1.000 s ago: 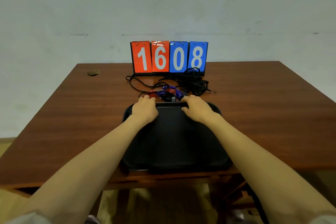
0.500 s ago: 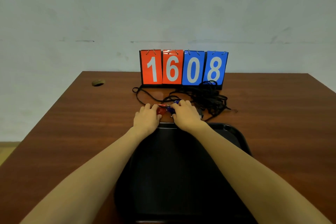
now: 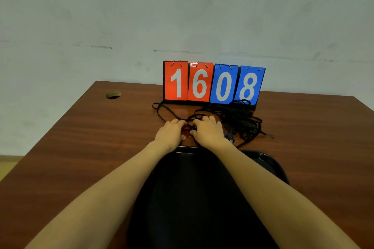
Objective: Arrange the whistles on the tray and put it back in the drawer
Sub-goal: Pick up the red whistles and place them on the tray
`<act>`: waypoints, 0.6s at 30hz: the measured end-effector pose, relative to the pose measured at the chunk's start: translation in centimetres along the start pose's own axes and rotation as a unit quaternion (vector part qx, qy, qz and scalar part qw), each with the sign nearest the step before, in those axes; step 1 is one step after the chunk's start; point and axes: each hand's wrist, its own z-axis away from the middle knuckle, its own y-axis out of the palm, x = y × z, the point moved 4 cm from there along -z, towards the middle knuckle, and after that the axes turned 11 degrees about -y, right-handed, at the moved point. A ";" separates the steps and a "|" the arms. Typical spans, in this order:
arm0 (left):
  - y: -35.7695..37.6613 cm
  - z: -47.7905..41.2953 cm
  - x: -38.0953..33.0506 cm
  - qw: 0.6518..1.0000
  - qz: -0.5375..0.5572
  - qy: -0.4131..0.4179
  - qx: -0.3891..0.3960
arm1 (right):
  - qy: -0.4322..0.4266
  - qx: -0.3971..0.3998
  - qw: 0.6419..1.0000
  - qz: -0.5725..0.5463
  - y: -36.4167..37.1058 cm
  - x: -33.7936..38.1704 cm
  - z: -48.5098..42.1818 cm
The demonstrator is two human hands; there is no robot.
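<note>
Against a pale wall, a brown wooden tabletop (image 3: 81,147) is filling most of the view. On its near side a black tray (image 3: 269,159) is lying flat, nothing showing on it, both forearms crossing over it. At the far edge a flip scoreboard (image 3: 213,84) is standing upright, reading 16 in red and 08 in blue. Just in front of it a tangle of black cords (image 3: 238,121) is sprawling on the wood, one loop trailing off to the left.

Both hands are working side by side just past the tray's far rim, at the near edge of the tangle. The left hand (image 3: 169,134) is curling its fingers and thumb round a red whistle (image 3: 185,132), which is showing in the gap between the two hands. The right hand (image 3: 208,131) is bending its fingers at the black end of that whistle; real pinch or just touching, cannot tell. A blue whistle (image 3: 229,137) is peeking out at the right hand's outer side, lying on the wood. All whistles in view are off the tray. A round cable hole (image 3: 113,94) is sitting near the far left corner.
</note>
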 end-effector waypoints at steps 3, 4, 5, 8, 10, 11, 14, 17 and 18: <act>0.0 0.3 0.5 1.000 0.009 0.004 0.023 | 0.007 -0.042 0.999 -0.019 -0.4 0.0 -0.4; -0.1 0.4 0.7 1.000 0.016 0.003 0.025 | 0.014 -0.051 0.998 -0.038 -0.5 0.0 -0.5; -0.2 0.6 0.9 0.999 0.022 0.001 0.026 | 0.028 -0.052 0.996 -0.072 -0.7 -0.2 -0.7; -0.6 1.4 1.3 0.999 0.045 0.011 0.006 | 0.064 -0.042 0.982 -0.175 -1.0 -0.7 -1.4; -0.9 2.1 1.1 0.997 0.050 0.038 -0.037 | 0.067 -0.058 0.982 -0.167 -1.4 -0.7 -1.8; -0.9 2.3 1.1 0.996 0.048 0.052 -0.058 | 0.069 -0.075 0.983 -0.156 -1.7 -0.7 -1.9; -0.7 2.8 1.1 0.994 0.042 0.057 -0.086 | 0.077 -0.114 0.986 -0.099 -2.1 -0.8 -2.0; -1.4 3.3 0.9 0.993 0.018 0.057 -0.100 | 0.110 -0.130 0.985 -0.011 -2.4 -1.9 -1.7; -1.6 3.3 0.9 0.994 0.003 0.052 -0.097 | 0.133 -0.125 0.983 0.001 -2.4 -2.3 -1.5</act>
